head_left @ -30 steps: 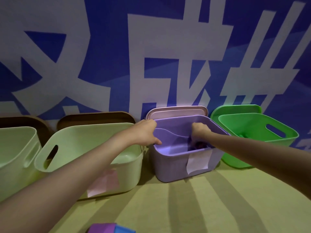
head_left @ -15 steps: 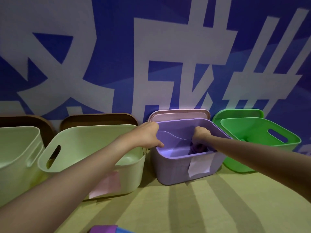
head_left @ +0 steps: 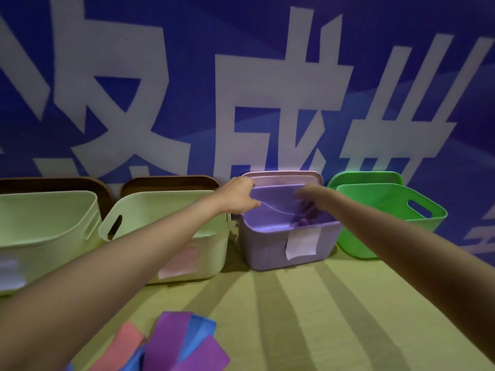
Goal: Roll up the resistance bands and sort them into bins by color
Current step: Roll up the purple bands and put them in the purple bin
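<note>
Blue wall lettering is looming behind the purple bin (head_left: 270, 250), which is sitting on the yellow-green table (head_left: 308, 317). My left hand (head_left: 237, 195) is curling its fingers over that bin's left rim. My right hand (head_left: 308, 195) is reaching inside it above a rolled purple band (head_left: 305, 221); its fingers are blurred, so I cannot tell their grip. Loose bands (head_left: 171, 341) are lying nearer me than the bin.

Both hands reach into the purple bin (head_left: 270, 250) at centre frame: left hand (head_left: 238, 195) on its rim, right hand (head_left: 308, 198) over a rolled purple band (head_left: 305, 222)
</note>
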`<action>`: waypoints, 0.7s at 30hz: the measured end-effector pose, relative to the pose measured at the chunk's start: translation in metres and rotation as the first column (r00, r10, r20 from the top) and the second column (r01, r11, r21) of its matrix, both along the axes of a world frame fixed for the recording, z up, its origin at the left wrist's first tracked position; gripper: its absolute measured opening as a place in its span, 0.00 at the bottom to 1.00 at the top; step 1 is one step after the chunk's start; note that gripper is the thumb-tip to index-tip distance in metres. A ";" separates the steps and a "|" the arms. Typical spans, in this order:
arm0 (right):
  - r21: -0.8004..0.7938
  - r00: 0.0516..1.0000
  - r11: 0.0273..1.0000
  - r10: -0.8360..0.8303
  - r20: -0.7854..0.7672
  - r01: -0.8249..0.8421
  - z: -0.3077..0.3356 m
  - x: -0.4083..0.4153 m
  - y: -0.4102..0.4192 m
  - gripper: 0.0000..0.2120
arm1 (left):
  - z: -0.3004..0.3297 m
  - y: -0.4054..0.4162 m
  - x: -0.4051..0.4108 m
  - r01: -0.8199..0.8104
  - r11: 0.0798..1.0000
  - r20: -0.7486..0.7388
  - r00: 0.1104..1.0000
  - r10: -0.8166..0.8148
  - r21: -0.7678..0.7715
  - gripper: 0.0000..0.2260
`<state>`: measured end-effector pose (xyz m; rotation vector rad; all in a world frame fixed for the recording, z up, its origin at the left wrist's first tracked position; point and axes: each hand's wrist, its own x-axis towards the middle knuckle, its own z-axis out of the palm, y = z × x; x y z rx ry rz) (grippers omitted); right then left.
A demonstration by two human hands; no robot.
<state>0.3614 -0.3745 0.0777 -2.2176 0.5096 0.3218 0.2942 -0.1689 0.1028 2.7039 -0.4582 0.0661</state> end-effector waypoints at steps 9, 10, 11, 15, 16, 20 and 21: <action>-0.145 0.727 0.975 0.220 0.651 -0.165 0.044 -0.127 0.024 0.18 | 0.020 0.021 -0.095 -0.032 0.996 0.244 0.968 0.053 -0.086 0.19; -0.128 0.702 0.973 0.227 0.675 -0.191 0.042 -0.141 0.025 0.18 | 0.017 0.025 -0.112 -0.026 0.994 0.284 0.957 0.055 -0.107 0.18; -0.121 0.681 0.969 0.236 0.693 -0.213 0.038 -0.154 0.027 0.18 | 0.014 0.029 -0.128 -0.016 0.991 0.312 0.948 0.056 -0.129 0.17; -0.141 0.608 0.954 0.278 0.744 -0.263 0.012 -0.203 0.035 0.18 | -0.008 0.053 -0.186 -0.065 0.968 0.293 0.946 0.137 -0.244 0.17; -0.136 0.598 0.951 0.282 0.750 -0.278 0.003 -0.214 0.038 0.17 | -0.016 0.060 -0.198 -0.070 0.964 0.278 0.950 0.143 -0.256 0.17; -0.084 0.628 0.932 0.303 0.716 -0.353 -0.045 -0.263 0.060 0.12 | -0.059 0.089 -0.239 -0.129 0.935 0.196 0.960 0.201 -0.330 0.12; -0.056 0.668 0.926 0.310 0.676 -0.373 -0.061 -0.274 0.067 0.12 | -0.071 0.095 -0.247 -0.171 0.913 0.150 0.959 0.241 -0.371 0.11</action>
